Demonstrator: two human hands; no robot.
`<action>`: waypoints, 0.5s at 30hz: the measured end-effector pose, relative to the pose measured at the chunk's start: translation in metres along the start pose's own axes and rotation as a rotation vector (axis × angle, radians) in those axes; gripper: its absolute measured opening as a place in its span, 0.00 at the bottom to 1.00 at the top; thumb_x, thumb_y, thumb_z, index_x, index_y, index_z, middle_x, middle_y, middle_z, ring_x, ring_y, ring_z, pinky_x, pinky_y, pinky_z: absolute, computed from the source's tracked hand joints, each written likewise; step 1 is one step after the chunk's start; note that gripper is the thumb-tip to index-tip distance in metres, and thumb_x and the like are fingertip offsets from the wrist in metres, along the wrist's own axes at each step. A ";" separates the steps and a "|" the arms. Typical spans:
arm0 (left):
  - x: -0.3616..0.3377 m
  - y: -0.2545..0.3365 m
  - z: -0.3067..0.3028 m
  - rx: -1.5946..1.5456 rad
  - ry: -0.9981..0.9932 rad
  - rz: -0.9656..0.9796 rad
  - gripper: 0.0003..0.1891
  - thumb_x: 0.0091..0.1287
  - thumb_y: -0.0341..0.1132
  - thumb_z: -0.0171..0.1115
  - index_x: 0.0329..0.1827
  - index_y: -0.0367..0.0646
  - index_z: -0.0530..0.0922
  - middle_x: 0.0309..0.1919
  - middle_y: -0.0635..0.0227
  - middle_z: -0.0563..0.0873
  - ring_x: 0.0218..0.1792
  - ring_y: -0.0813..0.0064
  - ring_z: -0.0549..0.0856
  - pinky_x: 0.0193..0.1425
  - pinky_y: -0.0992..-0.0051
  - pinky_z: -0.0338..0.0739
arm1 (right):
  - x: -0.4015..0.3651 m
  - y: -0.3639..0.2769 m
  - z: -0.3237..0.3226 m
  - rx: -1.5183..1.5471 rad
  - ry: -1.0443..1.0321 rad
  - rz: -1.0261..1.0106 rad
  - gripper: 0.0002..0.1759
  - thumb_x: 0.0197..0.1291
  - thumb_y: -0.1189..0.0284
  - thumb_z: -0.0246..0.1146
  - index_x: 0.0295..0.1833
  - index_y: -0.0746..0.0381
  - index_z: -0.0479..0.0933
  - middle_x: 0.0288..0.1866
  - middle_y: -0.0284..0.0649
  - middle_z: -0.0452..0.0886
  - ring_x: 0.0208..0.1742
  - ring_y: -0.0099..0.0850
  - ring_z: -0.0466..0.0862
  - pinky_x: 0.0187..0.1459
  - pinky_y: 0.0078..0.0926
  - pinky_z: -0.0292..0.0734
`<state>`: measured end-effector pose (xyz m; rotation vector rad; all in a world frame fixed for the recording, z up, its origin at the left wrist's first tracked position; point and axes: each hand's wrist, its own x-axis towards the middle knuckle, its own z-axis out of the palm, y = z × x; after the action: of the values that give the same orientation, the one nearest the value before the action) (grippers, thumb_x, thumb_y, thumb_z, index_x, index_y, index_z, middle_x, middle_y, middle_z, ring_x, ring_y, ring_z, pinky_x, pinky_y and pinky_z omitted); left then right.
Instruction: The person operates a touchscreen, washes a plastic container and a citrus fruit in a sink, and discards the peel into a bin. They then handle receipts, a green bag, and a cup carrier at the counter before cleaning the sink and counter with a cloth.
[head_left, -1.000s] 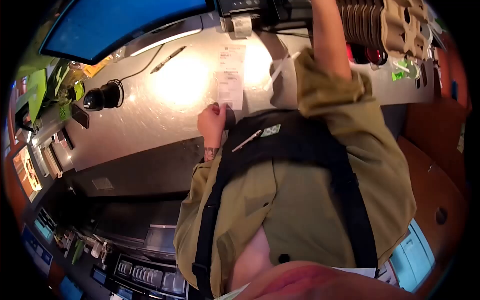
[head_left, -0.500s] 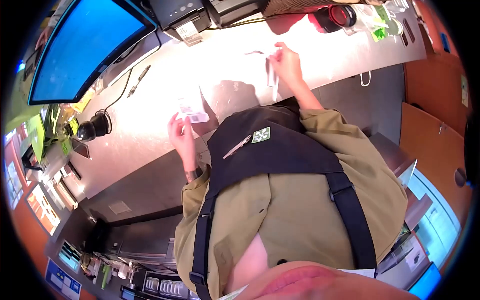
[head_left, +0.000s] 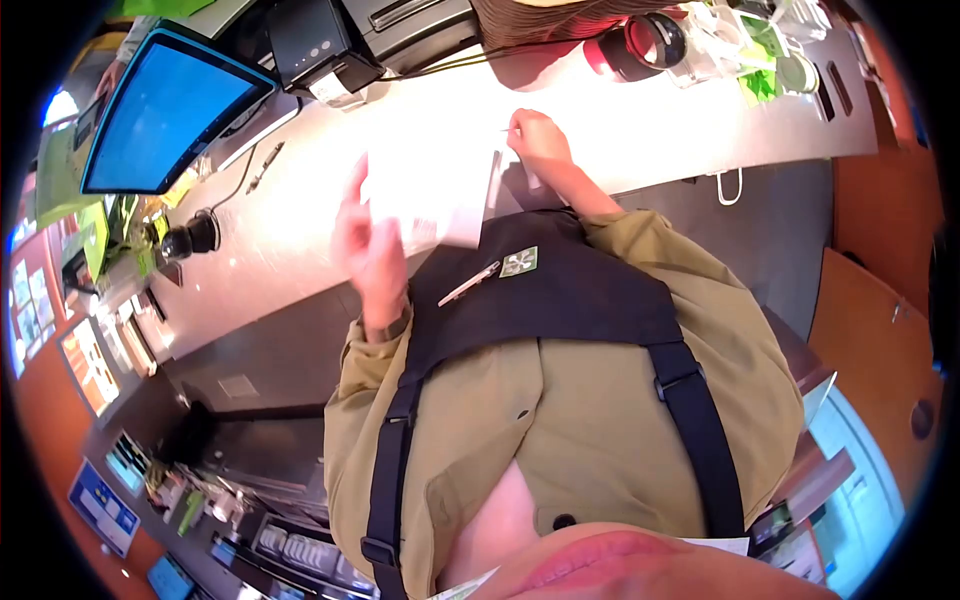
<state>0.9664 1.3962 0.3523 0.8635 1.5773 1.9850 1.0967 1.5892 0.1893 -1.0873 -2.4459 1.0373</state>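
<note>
My left hand [head_left: 375, 255] is blurred but looks closed on the left edge of a white printed paper [head_left: 435, 222]. The paper is lifted above the bright counter [head_left: 270, 270], its top washed out by glare. My right hand [head_left: 540, 140] is curled over the counter to the right of the paper. A pale, narrow strip [head_left: 532, 180] shows just below its fingers; whether the fingers grip it cannot be made out.
A monitor [head_left: 180, 115] stands at the left, beside a black printer [head_left: 318, 48]. A pen [head_left: 265, 167] lies near it. A black and red round device [head_left: 645, 45] and clear plastic items [head_left: 710, 50] sit at the back right. A white hook [head_left: 730, 186] hangs at the counter's edge.
My left hand has raised the paper and moved it rightward, so more of it shows. My right hand has shifted slightly left and down, with its fingers curled in. The view has tilted a little.
</note>
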 end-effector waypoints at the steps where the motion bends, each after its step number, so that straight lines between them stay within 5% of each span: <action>1: -0.005 -0.023 0.012 0.088 0.036 -0.103 0.06 0.61 0.26 0.56 0.28 0.39 0.69 0.60 0.48 0.70 0.52 0.70 0.75 0.49 0.72 0.71 | -0.002 0.008 -0.019 0.139 -0.007 0.069 0.08 0.49 0.74 0.60 0.37 0.64 0.76 0.32 0.44 0.78 0.36 0.37 0.80 0.38 0.34 0.75; 3: -0.015 -0.064 0.043 0.177 0.056 -0.303 0.04 0.64 0.27 0.57 0.33 0.37 0.72 0.51 0.56 0.79 0.36 0.85 0.79 0.36 0.83 0.72 | -0.007 0.031 -0.075 0.393 0.005 0.224 0.11 0.51 0.75 0.61 0.41 0.63 0.74 0.33 0.40 0.79 0.35 0.28 0.81 0.35 0.26 0.75; 5: -0.036 -0.105 0.063 0.209 0.022 -0.496 0.07 0.66 0.30 0.58 0.40 0.34 0.73 0.36 0.65 0.83 0.28 0.87 0.78 0.33 0.87 0.71 | -0.012 0.044 -0.154 0.353 0.305 0.069 0.15 0.52 0.80 0.62 0.48 0.64 0.73 0.34 0.38 0.79 0.35 0.22 0.80 0.37 0.19 0.75; 6: -0.054 -0.126 0.084 0.314 0.004 -0.583 0.11 0.67 0.31 0.58 0.45 0.32 0.73 0.23 0.73 0.80 0.27 0.87 0.78 0.32 0.85 0.72 | -0.001 0.071 -0.221 0.580 0.698 -0.063 0.13 0.55 0.83 0.61 0.48 0.65 0.74 0.35 0.36 0.80 0.35 0.22 0.80 0.38 0.18 0.75; 9: -0.070 -0.154 0.101 0.508 -0.004 -0.423 0.09 0.62 0.30 0.61 0.39 0.33 0.74 0.36 0.62 0.80 0.28 0.82 0.80 0.33 0.82 0.74 | 0.033 0.104 -0.314 0.144 1.076 -0.346 0.08 0.54 0.83 0.61 0.40 0.65 0.78 0.35 0.35 0.81 0.35 0.24 0.80 0.39 0.20 0.76; 12: -0.075 -0.149 0.123 0.828 0.022 -0.419 0.10 0.57 0.30 0.63 0.37 0.33 0.74 0.40 0.58 0.78 0.27 0.76 0.81 0.34 0.77 0.76 | 0.081 0.161 -0.331 -0.373 0.835 -0.407 0.11 0.48 0.82 0.60 0.38 0.61 0.80 0.36 0.42 0.80 0.34 0.38 0.81 0.39 0.29 0.76; 15: -0.084 -0.145 0.133 0.993 0.021 -0.394 0.14 0.56 0.33 0.65 0.39 0.33 0.75 0.41 0.57 0.79 0.30 0.67 0.86 0.35 0.74 0.78 | 0.117 0.213 -0.307 -0.617 0.271 -0.172 0.08 0.48 0.78 0.59 0.36 0.62 0.80 0.35 0.50 0.79 0.38 0.47 0.81 0.41 0.39 0.77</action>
<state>1.1159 1.4631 0.2153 0.7462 2.5330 0.8762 1.2839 1.9278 0.2510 -1.0595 -2.6219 0.0570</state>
